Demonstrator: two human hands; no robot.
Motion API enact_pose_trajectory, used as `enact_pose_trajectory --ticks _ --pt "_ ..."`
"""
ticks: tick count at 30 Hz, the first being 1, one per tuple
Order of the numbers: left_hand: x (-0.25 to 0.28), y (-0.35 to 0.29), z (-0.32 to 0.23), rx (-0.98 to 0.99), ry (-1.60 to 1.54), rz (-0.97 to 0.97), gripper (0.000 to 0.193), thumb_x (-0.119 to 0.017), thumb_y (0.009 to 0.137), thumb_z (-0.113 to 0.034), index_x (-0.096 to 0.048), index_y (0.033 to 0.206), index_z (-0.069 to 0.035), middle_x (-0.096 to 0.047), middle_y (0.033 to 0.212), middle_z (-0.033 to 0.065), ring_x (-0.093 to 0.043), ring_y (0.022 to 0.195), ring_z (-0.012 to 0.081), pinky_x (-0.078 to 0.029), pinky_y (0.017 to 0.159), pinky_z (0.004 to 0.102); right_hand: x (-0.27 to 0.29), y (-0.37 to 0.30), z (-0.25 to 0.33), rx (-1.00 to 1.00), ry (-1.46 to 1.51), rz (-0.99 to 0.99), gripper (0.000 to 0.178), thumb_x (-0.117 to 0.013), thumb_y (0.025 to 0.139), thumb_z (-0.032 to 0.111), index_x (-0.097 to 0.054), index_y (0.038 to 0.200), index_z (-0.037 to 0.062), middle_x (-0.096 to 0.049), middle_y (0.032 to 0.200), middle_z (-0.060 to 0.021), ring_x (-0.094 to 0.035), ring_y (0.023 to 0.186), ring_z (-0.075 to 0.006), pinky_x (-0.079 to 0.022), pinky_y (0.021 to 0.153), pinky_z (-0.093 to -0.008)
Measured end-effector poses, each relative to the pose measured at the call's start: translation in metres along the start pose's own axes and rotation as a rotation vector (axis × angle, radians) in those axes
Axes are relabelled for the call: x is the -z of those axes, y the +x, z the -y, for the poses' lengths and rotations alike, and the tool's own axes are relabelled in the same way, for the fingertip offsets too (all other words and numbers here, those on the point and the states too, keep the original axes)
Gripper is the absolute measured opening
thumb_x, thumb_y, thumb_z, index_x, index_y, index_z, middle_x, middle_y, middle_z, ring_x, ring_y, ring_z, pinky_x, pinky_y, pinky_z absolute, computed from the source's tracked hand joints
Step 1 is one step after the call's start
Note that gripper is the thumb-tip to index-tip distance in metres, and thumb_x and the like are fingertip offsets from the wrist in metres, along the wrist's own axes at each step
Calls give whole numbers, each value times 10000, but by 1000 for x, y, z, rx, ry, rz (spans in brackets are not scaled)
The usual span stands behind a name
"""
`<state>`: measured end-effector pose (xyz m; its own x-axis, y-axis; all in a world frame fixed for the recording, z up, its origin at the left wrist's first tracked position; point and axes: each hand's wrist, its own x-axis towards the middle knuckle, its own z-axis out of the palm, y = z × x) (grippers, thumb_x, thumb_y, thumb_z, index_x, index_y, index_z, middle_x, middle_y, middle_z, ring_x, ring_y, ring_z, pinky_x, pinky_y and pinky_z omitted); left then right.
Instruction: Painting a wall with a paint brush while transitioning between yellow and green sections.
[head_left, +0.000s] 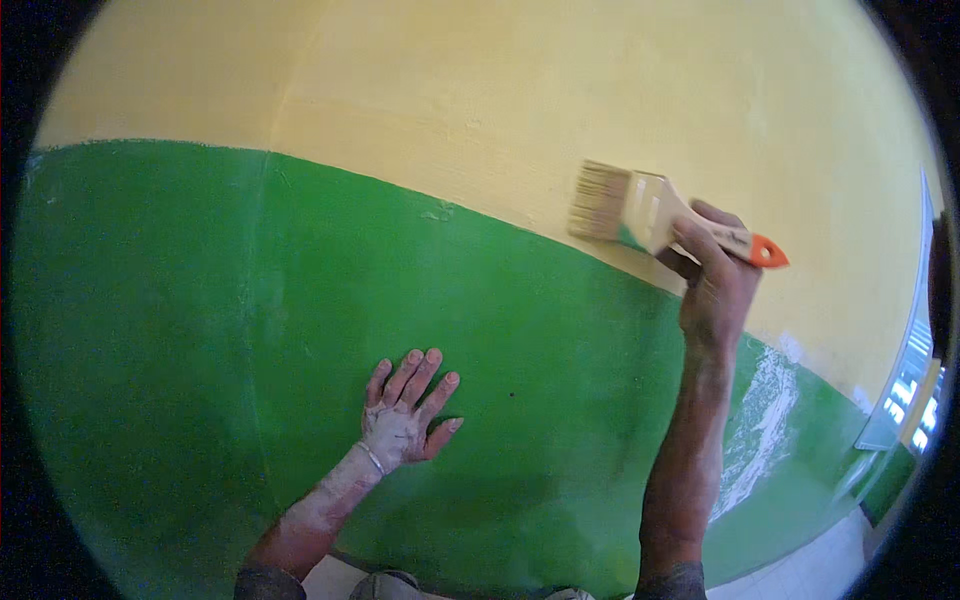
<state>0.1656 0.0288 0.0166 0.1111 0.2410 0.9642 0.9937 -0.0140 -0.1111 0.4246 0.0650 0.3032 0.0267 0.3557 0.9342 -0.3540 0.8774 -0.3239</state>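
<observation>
My right hand (718, 270) is closed round the handle of a wide flat paintbrush (650, 212). The brush has a pale handle with an orange tip, and green paint marks its lower edge near the bristles. Its bristles point left over the yellow upper part of the wall (480, 90), just above the line where the green begins; whether they touch is hard to tell. My left hand (403, 410), dusted with whitish powder and wearing a thin band at the wrist, lies with fingers spread against the green lower part of the wall (340, 260).
A whitish scraped patch (765, 430) marks the green to the right of my right forearm. At the far right stands a window or opening (905, 390) with bright slats. Pale floor tiles (800, 565) and my shoes (385, 585) show at the bottom.
</observation>
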Motion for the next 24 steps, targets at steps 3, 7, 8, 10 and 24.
enact_pose_trajectory --ticks 3,7,8,10,24 --pt "0 1 0 -6 4 -13 657 -560 915 -518 -407 1493 -246 -275 1607 86 -199 1493 267 -95 1199 502 41 -1 4 25 -48 -85 350 -732 802 70 -619 1098 -79 -678 950 -157 -693 774 -219 -621 673 -330" --pt "-2 0 1 -4 -23 8 662 -559 917 -513 -399 1497 -237 -271 1608 89 -194 1495 267 -93 1193 513 53 -5 14 84 9 -130 343 -697 829 81 -606 1122 -73 -667 1007 -157 -692 827 -216 -638 676 -333" --pt "-5 2 1 -19 -34 8 662 -559 917 -513 -399 1497 -237 -271 1608 89 -194 1495 267 -93 1193 513 48 -9 21 82 51 -109 341 -675 846 75 -594 1142 -73 -661 1029 -158 -690 855 -213 -649 679 -327" --pt "-3 -1 2 -14 -4 2 664 -559 918 -510 -397 1497 -227 -260 1612 93 -192 1495 271 -91 1190 519 16 -11 22 63 40 -20 331 -685 847 81 -601 1136 -56 -662 1014 -146 -689 854 -212 -641 679 -346" --pt "5 3 0 -45 23 -23 633 -564 921 -488 -446 1457 -173 -324 1570 147 -263 1455 319 -132 1181 543 -88 -10 -7 -87 105 93 302 -738 802 44 -626 1054 -81 -692 898 -153 -704 748 -206 -612 689 -326"
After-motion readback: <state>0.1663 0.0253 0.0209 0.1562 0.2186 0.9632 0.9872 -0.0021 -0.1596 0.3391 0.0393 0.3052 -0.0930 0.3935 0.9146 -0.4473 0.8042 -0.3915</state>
